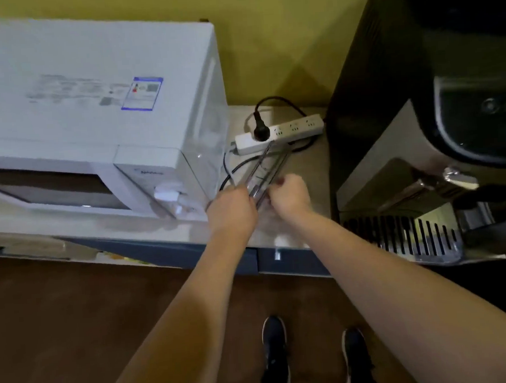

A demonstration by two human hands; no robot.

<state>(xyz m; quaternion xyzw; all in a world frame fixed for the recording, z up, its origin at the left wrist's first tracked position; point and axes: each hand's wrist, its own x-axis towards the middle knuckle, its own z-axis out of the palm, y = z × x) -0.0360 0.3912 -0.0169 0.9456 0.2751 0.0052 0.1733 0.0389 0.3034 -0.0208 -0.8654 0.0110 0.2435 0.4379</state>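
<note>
A clear, flat plastic container [266, 168] is held tilted above the counter, between the microwave and the coffee machine. My left hand [232, 209] grips its near left edge with curled fingers. My right hand [290, 195] grips its near right edge. The container's far end reaches over the white power strip [295, 128]. What the container holds cannot be made out.
A white microwave [93, 118] fills the counter's left side, its door facing me. A black plug and cable [261, 125] sit in the power strip. A dark coffee machine [438, 138] with a metal drip tray [402, 235] stands at right. The counter edge [278, 243] runs below my hands.
</note>
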